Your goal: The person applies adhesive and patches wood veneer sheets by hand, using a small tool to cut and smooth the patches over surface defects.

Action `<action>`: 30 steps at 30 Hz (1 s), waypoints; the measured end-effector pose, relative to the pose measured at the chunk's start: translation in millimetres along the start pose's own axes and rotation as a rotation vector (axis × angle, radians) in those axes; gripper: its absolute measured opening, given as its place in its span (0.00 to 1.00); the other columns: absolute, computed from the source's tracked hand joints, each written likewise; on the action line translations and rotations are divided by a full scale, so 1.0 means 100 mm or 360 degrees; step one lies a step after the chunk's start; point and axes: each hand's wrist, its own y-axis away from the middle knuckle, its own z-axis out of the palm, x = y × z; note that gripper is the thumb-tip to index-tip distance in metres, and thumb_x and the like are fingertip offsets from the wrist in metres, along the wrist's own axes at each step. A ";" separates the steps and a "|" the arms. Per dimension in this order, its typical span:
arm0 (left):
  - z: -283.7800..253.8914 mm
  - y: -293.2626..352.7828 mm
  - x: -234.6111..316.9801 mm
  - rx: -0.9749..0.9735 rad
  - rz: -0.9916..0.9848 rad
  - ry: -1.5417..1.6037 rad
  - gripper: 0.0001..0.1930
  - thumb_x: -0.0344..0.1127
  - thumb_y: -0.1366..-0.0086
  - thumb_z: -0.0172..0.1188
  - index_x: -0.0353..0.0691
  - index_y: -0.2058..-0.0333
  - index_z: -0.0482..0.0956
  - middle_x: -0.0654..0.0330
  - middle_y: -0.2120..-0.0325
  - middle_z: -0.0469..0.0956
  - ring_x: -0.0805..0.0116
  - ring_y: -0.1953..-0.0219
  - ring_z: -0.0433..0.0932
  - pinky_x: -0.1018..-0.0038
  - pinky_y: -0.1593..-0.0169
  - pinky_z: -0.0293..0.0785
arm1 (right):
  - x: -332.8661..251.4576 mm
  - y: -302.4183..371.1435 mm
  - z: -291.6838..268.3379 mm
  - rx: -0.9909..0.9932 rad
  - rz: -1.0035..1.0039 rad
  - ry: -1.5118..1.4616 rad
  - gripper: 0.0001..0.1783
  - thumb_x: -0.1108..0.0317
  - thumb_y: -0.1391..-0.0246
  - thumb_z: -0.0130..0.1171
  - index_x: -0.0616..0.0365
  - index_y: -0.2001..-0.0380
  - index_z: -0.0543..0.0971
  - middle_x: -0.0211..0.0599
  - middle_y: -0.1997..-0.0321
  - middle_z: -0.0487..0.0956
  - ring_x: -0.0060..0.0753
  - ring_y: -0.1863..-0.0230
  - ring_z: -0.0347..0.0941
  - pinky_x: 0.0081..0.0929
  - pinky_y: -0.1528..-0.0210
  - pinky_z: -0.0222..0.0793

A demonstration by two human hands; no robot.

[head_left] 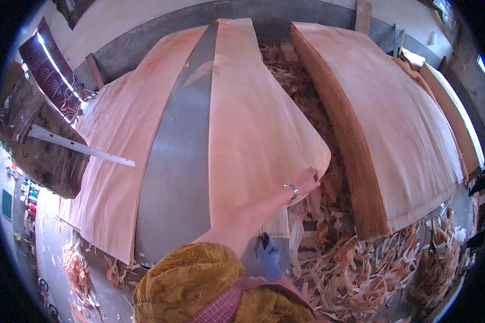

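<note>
My left hand (307,183), with a metal band at the wrist, reaches across to the right. Its fingers are closed on the right edge of a pale wood veneer sheet (248,124). That edge bulges outward near the hand, while the rest of the sheet stretches away to the far side. Low in the middle, beside my right sleeve (275,307), is a blurred blue shape (268,258) with a dark tip. I cannot make out whether it is my gloved right hand; no right-hand fingers show clearly.
Left of the sheet runs a bare grey metal strip (175,161), then more veneer (118,172). A thick veneer stack (393,124) stands to the right. Wood shavings (361,269) cover the near right. A pale perforated bar (81,145) juts in from the left.
</note>
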 end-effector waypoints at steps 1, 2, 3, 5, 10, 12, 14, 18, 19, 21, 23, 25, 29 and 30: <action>-0.03 -0.01 -0.02 0.0017 0.0007 0.0096 0.13 0.40 0.46 0.61 0.37 0.67 0.76 0.48 0.61 0.76 0.50 0.56 0.75 0.60 0.50 0.71 | -0.07 0.00 -0.07 -0.0262 0.0349 -0.0067 0.22 0.63 0.37 0.51 0.61 0.43 0.66 0.51 0.58 0.80 0.49 0.66 0.80 0.40 0.66 0.73; -0.08 -0.02 -0.04 -0.0021 -0.0001 0.0171 0.14 0.41 0.46 0.62 0.37 0.67 0.77 0.48 0.61 0.76 0.50 0.56 0.75 0.61 0.50 0.71 | -0.15 0.03 -0.14 -0.0420 0.0617 -0.0160 0.25 0.63 0.38 0.52 0.61 0.40 0.63 0.53 0.55 0.79 0.52 0.62 0.79 0.41 0.64 0.74; -0.14 -0.02 -0.05 -0.0032 -0.0014 0.0243 0.15 0.42 0.46 0.62 0.36 0.67 0.77 0.47 0.61 0.76 0.50 0.55 0.75 0.61 0.50 0.71 | -0.21 -0.01 -0.15 -0.0583 0.0898 -0.0247 0.29 0.63 0.38 0.52 0.61 0.37 0.61 0.54 0.52 0.79 0.54 0.58 0.79 0.42 0.61 0.74; -0.30 0.02 -0.03 -0.0150 0.0000 0.0216 0.16 0.43 0.46 0.63 0.36 0.66 0.78 0.46 0.62 0.76 0.50 0.55 0.75 0.61 0.49 0.71 | -0.23 -0.18 -0.03 -0.0593 0.0802 -0.0274 0.34 0.62 0.39 0.53 0.61 0.34 0.55 0.52 0.50 0.78 0.54 0.55 0.78 0.41 0.58 0.73; -0.89 0.40 0.18 -0.0083 0.0208 0.0119 0.18 0.45 0.44 0.64 0.35 0.62 0.79 0.49 0.61 0.78 0.56 0.53 0.75 0.65 0.47 0.71 | -0.06 -0.80 0.45 -0.0544 0.0790 -0.0829 0.30 0.61 0.39 0.56 0.56 0.37 0.63 0.36 0.61 0.81 0.35 0.68 0.77 0.31 0.70 0.70; -1.18 0.66 0.20 0.0023 0.0174 0.0516 0.17 0.43 0.41 0.63 0.35 0.61 0.79 0.52 0.60 0.78 0.61 0.54 0.77 0.67 0.48 0.73 | -0.06 -0.93 0.39 -0.0611 0.1147 -0.1142 0.26 0.59 0.40 0.59 0.54 0.41 0.69 0.26 0.72 0.78 0.20 0.80 0.70 0.22 0.80 0.64; -1.49 0.96 0.13 0.0032 0.0066 0.0827 0.15 0.41 0.39 0.62 0.35 0.60 0.79 0.55 0.60 0.80 0.66 0.56 0.78 0.70 0.50 0.74 | -0.07 -1.01 0.16 -0.0659 0.1423 -0.1282 0.24 0.58 0.41 0.60 0.54 0.44 0.73 0.22 0.79 0.72 0.13 0.84 0.63 0.17 0.84 0.57; -1.92 1.49 -0.15 0.0309 -0.0029 0.0667 0.14 0.39 0.38 0.63 0.35 0.58 0.79 0.59 0.64 0.81 0.71 0.61 0.80 0.74 0.56 0.76 | -0.04 -1.17 -0.36 -0.0618 0.1522 -0.1713 0.11 0.53 0.42 0.60 0.45 0.66 0.75 0.21 0.88 0.65 0.17 0.92 0.57 0.19 0.90 0.50; -1.97 1.61 -0.22 0.0354 -0.0108 0.0690 0.14 0.38 0.38 0.63 0.35 0.59 0.79 0.60 0.64 0.81 0.72 0.62 0.80 0.74 0.56 0.76 | -0.01 -1.21 -0.44 -0.0601 0.1571 -0.1606 0.11 0.53 0.42 0.61 0.45 0.66 0.75 0.21 0.88 0.65 0.18 0.92 0.57 0.19 0.91 0.50; -2.01 1.80 -0.33 0.0422 -0.0262 0.0633 0.13 0.37 0.38 0.62 0.35 0.60 0.79 0.60 0.65 0.81 0.74 0.63 0.79 0.75 0.58 0.76 | 0.07 -1.24 -0.57 -0.0557 0.1489 -0.1313 0.13 0.52 0.43 0.61 0.47 0.67 0.75 0.22 0.89 0.65 0.19 0.93 0.57 0.20 0.91 0.51; -1.98 1.91 -0.39 0.0427 -0.0378 0.0642 0.12 0.37 0.37 0.61 0.35 0.60 0.79 0.62 0.65 0.81 0.75 0.63 0.79 0.76 0.58 0.76 | 0.15 -1.25 -0.61 -0.0497 0.1400 -0.1167 0.13 0.52 0.43 0.61 0.48 0.68 0.75 0.23 0.88 0.66 0.19 0.92 0.58 0.21 0.91 0.51; -1.92 1.96 -0.41 0.0389 -0.0492 0.0701 0.11 0.37 0.36 0.60 0.36 0.60 0.79 0.64 0.65 0.80 0.76 0.62 0.78 0.76 0.58 0.75 | 0.21 -1.25 -0.65 -0.0457 0.1381 -0.1191 0.13 0.53 0.43 0.61 0.50 0.70 0.75 0.23 0.88 0.67 0.18 0.91 0.60 0.21 0.90 0.51; -1.76 1.92 -0.27 0.0487 -0.0449 0.0785 0.10 0.36 0.36 0.60 0.37 0.60 0.79 0.65 0.67 0.80 0.78 0.64 0.77 0.77 0.61 0.74 | 0.34 -1.34 -0.98 -0.0422 0.1489 -0.1458 0.13 0.54 0.41 0.60 0.48 0.74 0.73 0.23 0.89 0.66 0.19 0.92 0.58 0.21 0.90 0.50; -1.71 1.90 -0.19 0.0496 -0.0462 0.0789 0.10 0.36 0.36 0.60 0.37 0.59 0.79 0.64 0.67 0.80 0.78 0.65 0.77 0.77 0.62 0.74 | 0.39 -1.38 -1.12 -0.0380 0.1544 -0.1590 0.13 0.55 0.41 0.59 0.48 0.75 0.73 0.22 0.89 0.65 0.20 0.92 0.58 0.22 0.90 0.50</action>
